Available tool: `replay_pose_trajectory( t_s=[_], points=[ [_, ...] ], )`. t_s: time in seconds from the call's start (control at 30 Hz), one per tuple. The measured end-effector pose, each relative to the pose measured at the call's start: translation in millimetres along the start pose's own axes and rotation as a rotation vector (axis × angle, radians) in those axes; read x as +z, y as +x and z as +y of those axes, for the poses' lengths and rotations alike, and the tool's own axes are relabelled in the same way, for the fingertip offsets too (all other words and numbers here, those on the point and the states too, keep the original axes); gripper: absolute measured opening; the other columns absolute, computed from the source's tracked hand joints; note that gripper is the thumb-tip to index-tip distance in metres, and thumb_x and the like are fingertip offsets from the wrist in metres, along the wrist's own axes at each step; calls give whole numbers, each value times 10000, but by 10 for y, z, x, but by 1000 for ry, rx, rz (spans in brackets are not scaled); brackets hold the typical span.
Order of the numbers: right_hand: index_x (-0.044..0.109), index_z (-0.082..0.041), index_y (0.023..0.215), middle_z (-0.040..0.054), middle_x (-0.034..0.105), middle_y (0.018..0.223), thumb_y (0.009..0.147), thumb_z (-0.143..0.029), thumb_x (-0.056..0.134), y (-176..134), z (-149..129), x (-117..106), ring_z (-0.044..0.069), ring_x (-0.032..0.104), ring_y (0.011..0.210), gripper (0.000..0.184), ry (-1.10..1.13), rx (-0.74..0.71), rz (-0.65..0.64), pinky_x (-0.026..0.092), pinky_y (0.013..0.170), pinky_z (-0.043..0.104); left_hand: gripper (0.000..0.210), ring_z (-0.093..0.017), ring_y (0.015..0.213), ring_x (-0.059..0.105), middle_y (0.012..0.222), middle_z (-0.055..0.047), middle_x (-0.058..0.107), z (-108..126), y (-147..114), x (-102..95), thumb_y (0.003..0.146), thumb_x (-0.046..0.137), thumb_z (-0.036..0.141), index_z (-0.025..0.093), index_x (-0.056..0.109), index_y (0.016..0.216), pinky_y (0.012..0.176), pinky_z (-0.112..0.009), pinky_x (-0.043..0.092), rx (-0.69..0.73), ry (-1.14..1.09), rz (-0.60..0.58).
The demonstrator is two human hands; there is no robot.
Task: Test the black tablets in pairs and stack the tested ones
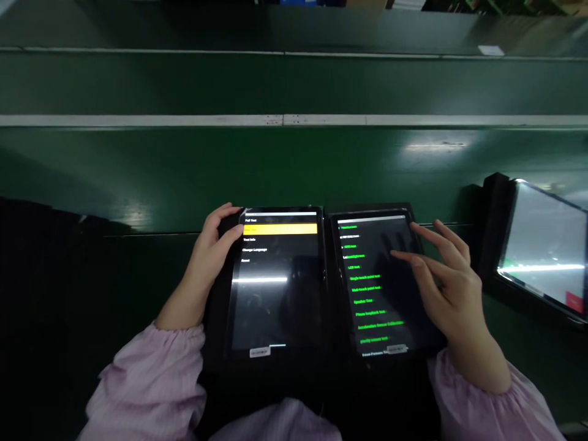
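Observation:
Two tablets lie side by side in front of me. The left tablet [278, 306] shows a short menu with one row lit yellow. Along its upper left edge my left hand [209, 251] is closed, thumb by the yellow row and fingers around the side. The right tablet [390, 294] displays a list of mostly green test names, such as LCD test and speaker test. Over its right half hovers my right hand [452, 288], fingers spread and the index finger pointing at the screen; whether the fingertip touches the glass I cannot tell. Each tablet carries a small white label at its lower edge.
Another tablet [544, 245] with a pale, bright screen leans on a dark stand [489, 220] at the right. Beyond the tablets runs a green work surface [206, 159] crossed by a light strip [184, 120]. Farther back lies a white paper slip [491, 50].

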State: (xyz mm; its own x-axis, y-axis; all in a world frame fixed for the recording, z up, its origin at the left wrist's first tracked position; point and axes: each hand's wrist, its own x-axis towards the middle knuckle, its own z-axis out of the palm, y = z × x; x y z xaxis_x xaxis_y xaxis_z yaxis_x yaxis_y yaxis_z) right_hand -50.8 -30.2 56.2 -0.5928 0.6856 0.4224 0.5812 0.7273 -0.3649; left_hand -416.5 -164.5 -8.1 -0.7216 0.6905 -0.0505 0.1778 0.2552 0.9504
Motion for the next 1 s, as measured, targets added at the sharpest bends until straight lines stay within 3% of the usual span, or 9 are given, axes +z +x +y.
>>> replay_pose_trajectory(
  t_s=[0.2, 0.43, 0.53, 0.6, 0.67, 0.73, 0.8, 0.9, 1.0],
  points=[
    [854, -312, 1143, 59, 692, 1488, 1088, -292, 536, -14, -2, -10, 382, 526, 1509, 324, 28, -31, -53, 513, 1180, 675, 369, -344, 1532, 488, 1533, -100, 631, -15, 8, -17, 832, 704, 449, 286, 723, 1163, 1312, -516, 335, 12, 24, -4],
    [848, -334, 1159, 52, 675, 1509, 1104, -379, 498, -40, 54, 36, 384, 481, 1544, 358, 35, -22, -75, 480, 1199, 684, 578, -365, 1628, 338, 1660, -74, 497, -205, 61, -198, 782, 758, 552, 340, 716, 1318, 1344, -546, 266, 179, 25, -168],
    [852, -317, 1116, 62, 748, 1389, 1090, -383, 519, -10, 98, 8, 346, 600, 1446, 341, 132, 118, 34, 521, 1169, 598, 716, -401, 1648, 284, 1713, -100, 419, -239, 92, -292, 759, 799, 644, 328, 682, 1390, 1336, -588, 263, 184, 50, -279],
    [853, -269, 987, 97, 797, 1237, 1042, -420, 563, 17, 161, 28, 346, 705, 1286, 331, 229, 286, 210, 551, 1102, 574, 791, -411, 1659, 251, 1739, -117, 374, -226, 97, -321, 749, 813, 691, 320, 653, 1430, 1331, -601, 262, 182, 83, -323],
    [793, -233, 803, 136, 803, 1026, 964, -503, 563, 48, 262, 99, 351, 760, 1072, 390, 309, 415, 404, 580, 987, 565, 831, -408, 1668, 227, 1753, -131, 343, -204, 94, -311, 745, 820, 714, 309, 637, 1447, 1336, -597, 243, 190, 111, -310],
    [674, -244, 679, 148, 745, 833, 897, -583, 501, 86, 394, 205, 337, 744, 877, 439, 347, 488, 517, 591, 841, 538, 854, -398, 1677, 201, 1763, -140, 323, -194, 93, -271, 719, 847, 718, 295, 645, 1433, 1345, -580, 217, 189, 118, -279],
    [601, -258, 659, 141, 690, 744, 876, -626, 439, 146, 536, 304, 306, 701, 746, 456, 344, 552, 513, 572, 720, 494, 881, -391, 1680, 197, 1770, -136, 325, -205, 92, -220, 669, 871, 732, 292, 665, 1403, 1350, -557, 214, 153, 38, -240],
    [620, -252, 684, 116, 663, 688, 854, -678, 446, 310, 721, 375, 269, 654, 659, 490, 293, 618, 429, 529, 649, 447, 924, -385, 1651, 293, 1737, -130, 421, -241, 36, -199, 631, 841, 791, 306, 672, 1399, 1335, -535, 277, 81, -130, -183],
    [648, -271, 664, 94, 645, 656, 795, -725, 513, 548, 826, 343, 272, 637, 673, 492, 189, 594, 354, 504, 685, 463, 821, -383, 1576, 447, 1633, -148, 569, -231, -165, -379, 724, 778, 783, 298, 693, 1381, 1283, -556, 382, 26, -143, -96]
  ],
)
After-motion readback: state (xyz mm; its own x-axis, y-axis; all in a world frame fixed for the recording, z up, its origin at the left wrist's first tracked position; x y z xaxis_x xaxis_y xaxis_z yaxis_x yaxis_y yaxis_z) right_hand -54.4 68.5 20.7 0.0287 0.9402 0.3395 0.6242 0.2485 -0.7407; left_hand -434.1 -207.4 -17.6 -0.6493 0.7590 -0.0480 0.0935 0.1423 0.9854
